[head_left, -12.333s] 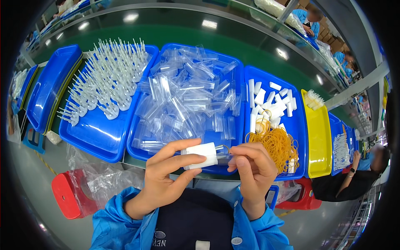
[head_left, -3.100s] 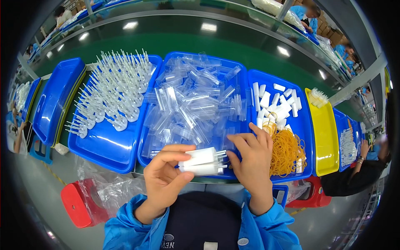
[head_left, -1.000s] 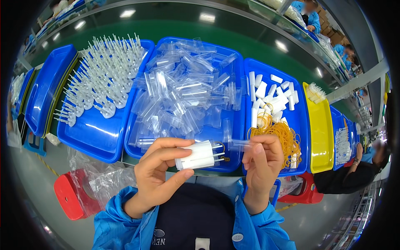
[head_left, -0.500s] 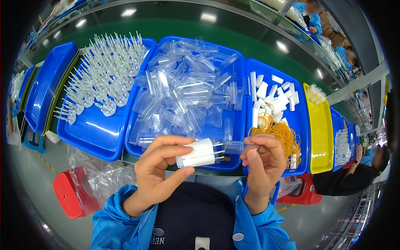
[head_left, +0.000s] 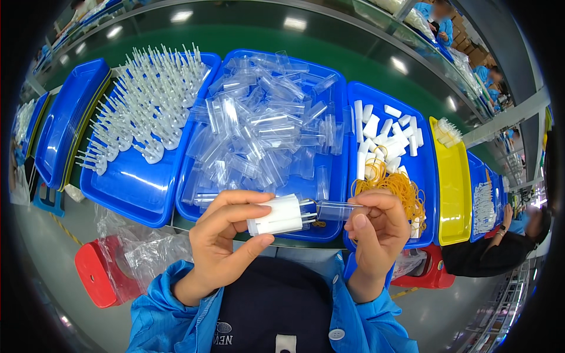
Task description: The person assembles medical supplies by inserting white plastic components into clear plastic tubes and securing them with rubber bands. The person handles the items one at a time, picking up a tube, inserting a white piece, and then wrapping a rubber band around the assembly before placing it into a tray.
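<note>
My left hand (head_left: 219,238) is wrapped round a bundle of white foam-like sleeves (head_left: 282,215), whose thin white prongs stick out to the right. Between the thumb and fingers of my right hand (head_left: 379,232) is a clear plastic tube (head_left: 334,210). The tube's left end meets the prong tips; whether it goes over any of them I cannot tell. Both parts are held level above the front edge of a blue tray (head_left: 265,233), where a heap of similar clear plastic pieces (head_left: 259,123) lies.
A blue tray at left (head_left: 138,182) holds many white pronged pieces (head_left: 147,100). Right of the middle, another blue tray (head_left: 425,176) carries white sleeves (head_left: 400,138) and yellow rubber bands (head_left: 409,197). Beyond it are a yellow tray (head_left: 452,194) and a person (head_left: 488,247). A red stool (head_left: 97,276) stands left.
My right hand has shifted slightly to the right and turned a little, and more of the clear tube shows. The left hand and the white bundle have hardly moved.
</note>
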